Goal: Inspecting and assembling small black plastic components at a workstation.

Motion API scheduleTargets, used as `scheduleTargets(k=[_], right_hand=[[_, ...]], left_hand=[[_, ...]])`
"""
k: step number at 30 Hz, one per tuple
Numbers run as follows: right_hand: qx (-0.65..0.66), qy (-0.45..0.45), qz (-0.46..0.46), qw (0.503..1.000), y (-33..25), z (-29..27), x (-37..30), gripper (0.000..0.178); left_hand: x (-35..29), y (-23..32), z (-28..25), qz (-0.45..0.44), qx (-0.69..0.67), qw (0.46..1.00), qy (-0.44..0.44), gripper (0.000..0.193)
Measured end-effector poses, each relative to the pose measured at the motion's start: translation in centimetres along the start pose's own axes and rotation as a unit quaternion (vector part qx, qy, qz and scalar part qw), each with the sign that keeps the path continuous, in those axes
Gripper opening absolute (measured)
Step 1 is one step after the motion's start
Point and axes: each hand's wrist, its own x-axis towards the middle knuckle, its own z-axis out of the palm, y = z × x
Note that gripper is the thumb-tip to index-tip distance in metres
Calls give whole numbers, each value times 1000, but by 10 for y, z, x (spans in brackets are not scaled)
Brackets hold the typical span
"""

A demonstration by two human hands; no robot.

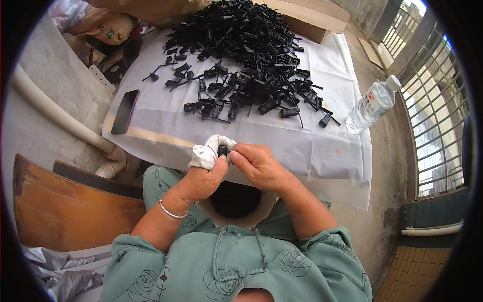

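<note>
Closest to me is the seated person's sage-green patterned cloth top (236, 274), with its braided cord at the neck. Off to the left, crumpled silvery plastic sheeting (70, 277) lies low, below a worn orange-brown wooden board (75, 206); past that, a cream-coloured round pipe (60, 113) slants down the grey wall. On the left part of the tabletop (168, 123), which wears a translucent whitish plastic sheet, a flat black smartphone (126, 111) rests near the edge.

Next comes the left hand (205, 180), a smooth silver metal bangle (172, 211) round its wrist. Its fingers are closed on a bunched white cloth (204, 156) and a small black block-like piece (223, 150), which sits upright just by the thumb, at the tabletop's near edge. Below, between the knees, stands a pale round bucket (269, 202) with a dark inside. Across the tabletop beyond spreads a big heap of black plastic parts with thin stems (246, 55), loose ones scattered toward us.

The right hand (262, 167) meets the cloth from its right side, fingers bent and narrow; I cannot tell what they pinch. Behind is a long brown cardboard box (307, 15), then a clear plastic water bottle with a white cap (372, 106) upon the tabletop's right side, and a barred metal window (437, 116).
</note>
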Motion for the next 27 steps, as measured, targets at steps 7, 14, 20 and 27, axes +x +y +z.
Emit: scheduleTargets(k=[7, 14, 20, 27], right_hand=[[-67, -68, 4, 995, -5, -8, 4, 23], [-132, 18, -43, 990, 1, 14, 6, 20], [-104, -165, 57, 979, -2, -17, 16, 16], [-504, 65, 131, 851, 36, -42, 80, 16]], left_hand=[[-2, 0, 3, -26, -5, 1000, 2, 26], [-3, 2, 5, 73, 145, 985, 59, 27], [-15, 17, -8, -25, 175, 984, -34, 26], [-3, 8, -22, 150, 262, 949, -90, 29]])
